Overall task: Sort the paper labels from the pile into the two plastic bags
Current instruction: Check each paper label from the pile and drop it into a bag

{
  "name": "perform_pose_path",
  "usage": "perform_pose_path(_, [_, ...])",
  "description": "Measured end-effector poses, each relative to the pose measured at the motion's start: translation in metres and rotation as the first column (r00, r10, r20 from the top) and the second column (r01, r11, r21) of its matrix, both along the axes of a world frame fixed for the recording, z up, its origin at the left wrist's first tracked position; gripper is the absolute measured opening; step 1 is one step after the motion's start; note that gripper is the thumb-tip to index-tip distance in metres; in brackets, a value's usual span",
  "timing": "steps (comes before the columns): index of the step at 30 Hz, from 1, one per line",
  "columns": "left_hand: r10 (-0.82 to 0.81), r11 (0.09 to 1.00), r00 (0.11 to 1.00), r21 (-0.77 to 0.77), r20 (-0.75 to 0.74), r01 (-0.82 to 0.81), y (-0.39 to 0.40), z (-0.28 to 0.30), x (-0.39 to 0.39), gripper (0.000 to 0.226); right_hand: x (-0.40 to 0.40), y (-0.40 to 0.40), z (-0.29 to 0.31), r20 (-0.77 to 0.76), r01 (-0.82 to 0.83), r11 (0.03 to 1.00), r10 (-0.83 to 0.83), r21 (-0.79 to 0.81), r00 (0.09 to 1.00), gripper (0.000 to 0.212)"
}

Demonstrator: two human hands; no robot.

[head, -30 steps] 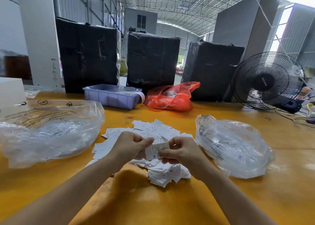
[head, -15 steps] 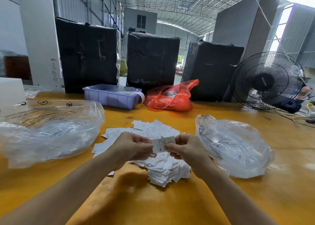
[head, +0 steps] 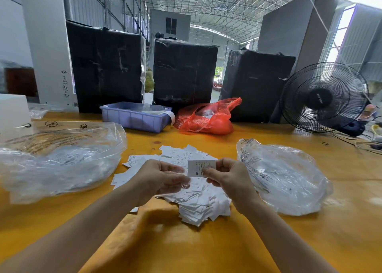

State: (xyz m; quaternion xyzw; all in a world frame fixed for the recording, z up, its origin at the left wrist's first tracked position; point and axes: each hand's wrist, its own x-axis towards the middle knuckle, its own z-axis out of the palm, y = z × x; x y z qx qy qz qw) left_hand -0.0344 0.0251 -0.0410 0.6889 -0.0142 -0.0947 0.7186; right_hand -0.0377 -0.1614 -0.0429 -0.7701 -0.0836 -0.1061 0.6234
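Hands have parted: the left hand [head: 163, 179], fingers loosely curled and holding nothing, has let go of the XL label [head: 199, 167], which the right hand [head: 225, 177] now pinches alone above the pile [head: 194, 202]. It looks ready for bagging. Thin stiff paper slips; crinkly clear left bag [head: 62, 161] and right bag [head: 285, 175]

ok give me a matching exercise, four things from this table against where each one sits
Things:
1. red bag
2. fan
3. blue tray
4. label

Places:
A. far right
B. pinched in the right hand
C. back, left of the red bag
D. back, right of the blue tray

Pairs: 1-D, 2-A, 3-C, 4-B
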Motion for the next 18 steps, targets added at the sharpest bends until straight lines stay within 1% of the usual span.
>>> perform_pose_path(4, [0.002,0.999,1.000,-0.035,-0.015,-0.003,0.0011,-0.0003,0.0006,0.020,0.0003,0.0009,-0.0013,-0.017,-0.046,0.999,0.046,-0.019,0.999,0.011])
perform_pose_path(8, [0.014,0.999,1.000,-0.048,0.000,-0.014,0.0008,-0.0011,0.0016,0.013,0.0023,0.0012,-0.0027,-0.057,-0.102,0.995,0.101,-0.023,0.993,0.011])
perform_pose_path(12, [-0.003,1.000,1.000,0.003,0.029,0.003,0.0013,-0.0004,0.0014,0.010,0.0041,-0.0001,-0.0028,-0.116,-0.131,0.991,0.128,-0.012,0.985,0.012])
perform_pose_path(16, [-0.018,0.999,0.999,0.032,0.040,0.016,-0.0009,0.0006,0.0002,0.008,0.0021,-0.0038,-0.0010,-0.263,-0.223,0.974,0.208,-0.027,0.942,0.024])
perform_pose_path(18, [-0.012,1.000,0.999,0.026,0.047,0.011,-0.0018,0.0013,0.0003,0.009,0.0012,-0.0043,-0.0008,-0.299,-0.255,0.967,0.237,-0.025,0.924,0.023])
